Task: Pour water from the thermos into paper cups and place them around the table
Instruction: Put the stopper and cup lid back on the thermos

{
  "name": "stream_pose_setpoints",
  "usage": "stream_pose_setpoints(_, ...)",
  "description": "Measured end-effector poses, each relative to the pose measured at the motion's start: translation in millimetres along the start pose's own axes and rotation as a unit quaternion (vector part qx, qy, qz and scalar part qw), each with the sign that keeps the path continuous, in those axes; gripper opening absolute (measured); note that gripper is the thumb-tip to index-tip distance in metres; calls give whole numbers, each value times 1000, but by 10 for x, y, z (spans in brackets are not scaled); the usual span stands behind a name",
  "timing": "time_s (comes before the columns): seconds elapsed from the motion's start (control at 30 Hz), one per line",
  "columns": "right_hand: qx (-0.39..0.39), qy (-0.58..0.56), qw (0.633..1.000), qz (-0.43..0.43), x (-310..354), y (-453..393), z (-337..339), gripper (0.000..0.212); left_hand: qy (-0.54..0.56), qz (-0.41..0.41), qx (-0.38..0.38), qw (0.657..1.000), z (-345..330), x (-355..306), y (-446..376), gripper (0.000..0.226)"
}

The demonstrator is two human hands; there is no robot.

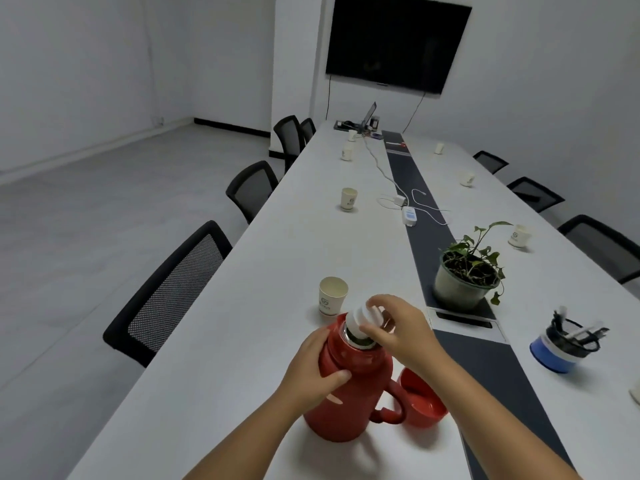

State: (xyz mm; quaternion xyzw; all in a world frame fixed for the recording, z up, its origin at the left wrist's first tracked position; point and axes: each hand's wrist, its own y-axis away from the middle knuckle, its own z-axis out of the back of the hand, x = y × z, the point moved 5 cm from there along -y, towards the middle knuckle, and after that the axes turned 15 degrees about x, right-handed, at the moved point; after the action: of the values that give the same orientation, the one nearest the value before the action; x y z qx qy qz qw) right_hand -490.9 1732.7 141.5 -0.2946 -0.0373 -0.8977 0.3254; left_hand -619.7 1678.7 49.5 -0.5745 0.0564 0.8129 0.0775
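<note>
A red thermos [349,393] stands near the front of the long white table [277,271], its handle pointing right. My left hand [315,368] grips the thermos body. My right hand [398,327] pinches the white stopper [360,318] at the thermos mouth; the stopper sits tilted in the neck. The red cap [422,400] lies upside down just right of the thermos. A paper cup [331,295] stands just beyond the thermos, and its inside does not show. Several more paper cups stand along both sides, such as one [348,199] on the left and one [518,234] on the right.
A potted plant [464,271] stands on the dark centre strip [415,188]. A blue holder with cables [562,344] is at the right. A power strip and white cables [408,214] lie mid-table. Black mesh chairs [173,292] line both sides. A laptop [369,116] sits at the far end.
</note>
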Motion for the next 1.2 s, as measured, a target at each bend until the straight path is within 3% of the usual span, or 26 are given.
stream_pose_setpoints(0.23, 41, 90, 994, 49, 80, 22, -64, 28, 4, 0, -13, 1000, -10, 89, -20, 79)
stream_pose_setpoints(0.63, 153, 158, 975, 11, 110, -153, -61, 27, 22, 11, -10, 1000, -13, 64, -6, 67)
stream_pose_setpoints(0.87, 155, 184, 971, -6, 72, -124, -118, 24, 36, -10, -15, 999, -7, 43, 11, 65)
stream_pose_setpoints(1.07, 150, 154, 977, -13, 39, -115, -141, 25, 62, -10, -14, 998, -43, 34, 49, 65)
stream_pose_setpoints(1.2, 124, 26, 992, 20, -53, 0, -110, 28, 13, 12, -39, 999, -62, -66, 69, 60)
